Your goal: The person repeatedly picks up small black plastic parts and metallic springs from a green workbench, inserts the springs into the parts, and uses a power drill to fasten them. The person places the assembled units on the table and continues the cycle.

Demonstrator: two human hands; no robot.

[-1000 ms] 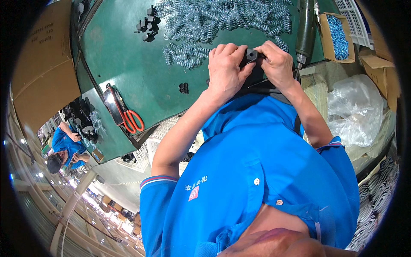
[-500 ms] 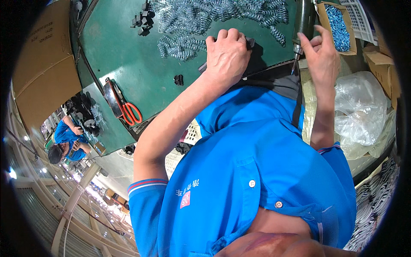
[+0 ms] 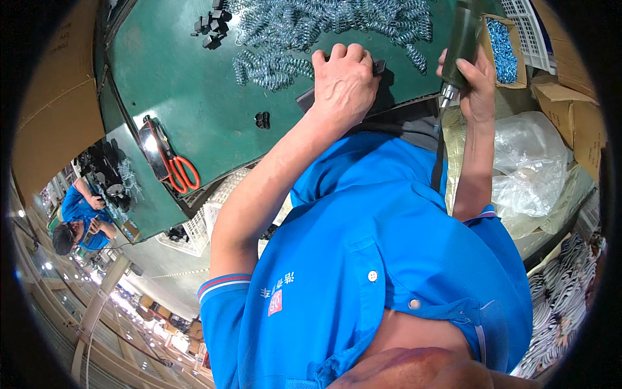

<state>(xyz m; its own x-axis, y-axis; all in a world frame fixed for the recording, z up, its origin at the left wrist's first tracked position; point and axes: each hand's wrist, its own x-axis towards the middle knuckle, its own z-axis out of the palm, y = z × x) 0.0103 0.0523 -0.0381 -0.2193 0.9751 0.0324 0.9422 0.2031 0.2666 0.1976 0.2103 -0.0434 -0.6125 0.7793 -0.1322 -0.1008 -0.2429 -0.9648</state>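
Note:
My left hand [image 3: 345,83] is closed over a dark elongated part [image 3: 305,100] at the near edge of the green table [image 3: 214,107]. Most of that part is hidden; its ends stick out on both sides of the hand. To the right, my right hand [image 3: 477,81] wraps round a dark green power screwdriver [image 3: 462,44]. The tool hangs upright with its metal nose [image 3: 448,95] pointing down, beyond the table's right edge. Past my left hand lies a heap of coiled metal springs [image 3: 285,29]. A small black clip-like piece [image 3: 262,120] rests left of my left forearm.
Small black blocks [image 3: 210,27] lie beside the springs. Orange-handled scissors [image 3: 184,174] and a dark phone-like slab [image 3: 153,150] sit at the left edge. Right are a carton of blue screws [image 3: 502,53] and a clear plastic bag [image 3: 528,165]. Another person [image 3: 81,217] works far left.
My right hand, with open fingers beside the screwdriver before, has closed round it, and the tool has shifted slightly. My left hand stays on the dark part. The view has shifted a little.

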